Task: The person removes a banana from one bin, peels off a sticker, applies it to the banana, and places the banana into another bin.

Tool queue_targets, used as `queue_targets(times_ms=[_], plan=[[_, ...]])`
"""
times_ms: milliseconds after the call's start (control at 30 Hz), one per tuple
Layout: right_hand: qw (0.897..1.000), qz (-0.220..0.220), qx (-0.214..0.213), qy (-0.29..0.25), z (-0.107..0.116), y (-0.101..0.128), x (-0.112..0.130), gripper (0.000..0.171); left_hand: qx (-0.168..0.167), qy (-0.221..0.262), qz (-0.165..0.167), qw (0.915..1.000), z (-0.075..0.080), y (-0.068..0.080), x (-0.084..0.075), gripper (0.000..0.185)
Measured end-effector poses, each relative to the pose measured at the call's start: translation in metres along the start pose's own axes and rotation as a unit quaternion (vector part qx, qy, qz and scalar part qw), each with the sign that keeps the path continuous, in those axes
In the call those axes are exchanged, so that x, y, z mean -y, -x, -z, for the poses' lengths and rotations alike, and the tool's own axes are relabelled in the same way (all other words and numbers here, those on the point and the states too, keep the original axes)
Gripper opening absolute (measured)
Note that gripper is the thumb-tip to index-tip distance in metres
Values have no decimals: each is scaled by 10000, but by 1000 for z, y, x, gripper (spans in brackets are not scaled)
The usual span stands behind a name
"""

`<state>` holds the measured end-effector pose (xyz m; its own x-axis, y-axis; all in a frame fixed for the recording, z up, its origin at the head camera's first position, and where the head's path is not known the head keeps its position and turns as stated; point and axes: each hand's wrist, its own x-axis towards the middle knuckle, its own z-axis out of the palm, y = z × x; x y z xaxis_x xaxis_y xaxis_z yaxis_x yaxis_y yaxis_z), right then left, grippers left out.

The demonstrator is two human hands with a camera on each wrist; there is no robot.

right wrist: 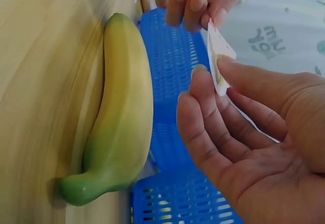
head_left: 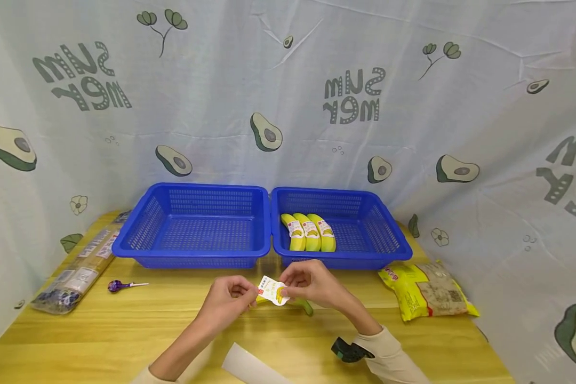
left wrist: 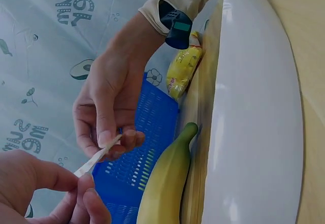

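Both hands hold a small white sticker (head_left: 273, 291) with a banana picture just above the table. My left hand (head_left: 232, 296) pinches its left edge, and my right hand (head_left: 307, 282) pinches its right edge. Seen edge-on, the sticker (left wrist: 96, 158) (right wrist: 218, 61) stretches between the fingertips. A yellow banana (right wrist: 122, 112) with a green stem lies on the wooden table (head_left: 125, 330) right under the hands; the same banana (left wrist: 165, 183) (head_left: 304, 305) is mostly hidden in the head view. Three labelled bananas (head_left: 309, 232) lie in the right blue basket (head_left: 384, 234).
The left blue basket (head_left: 197, 224) holds nothing. A purple lollipop (head_left: 120, 286) and a clear packet (head_left: 77, 272) lie at the left. A yellow bag (head_left: 427, 290) sits at the right. A white backing sheet (head_left: 249, 368) (left wrist: 254, 122) lies near the front edge.
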<state>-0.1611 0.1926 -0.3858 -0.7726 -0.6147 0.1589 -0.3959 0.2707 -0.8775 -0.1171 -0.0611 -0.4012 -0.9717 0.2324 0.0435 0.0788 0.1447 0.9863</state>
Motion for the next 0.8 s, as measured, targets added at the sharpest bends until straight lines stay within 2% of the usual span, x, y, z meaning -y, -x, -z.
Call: queue_targets(times_ms=[200, 333, 533, 700, 800], plan=[[9998, -72, -182, -8, -2, -1, -5, 5, -227, 50, 190, 9995, 0, 0, 1, 11], [9991, -110, -399, 95, -5, -2, -8, 6, -35, -137, 305, 9994, 2, -1, 0, 12], [9975, -11, -697, 110, -8, -4, -12, 9, 238, -489, 287, 9981, 6, -9, -1, 20], [9956, -119, -917, 169, -11, -7, -16, 7, 262, -619, 325, 9972, 4, -16, 4, 23], [9936, -198, -1064, 324, -14, -9, -18, 5, 118, -875, 239, 9958, 2, -18, 8, 21]])
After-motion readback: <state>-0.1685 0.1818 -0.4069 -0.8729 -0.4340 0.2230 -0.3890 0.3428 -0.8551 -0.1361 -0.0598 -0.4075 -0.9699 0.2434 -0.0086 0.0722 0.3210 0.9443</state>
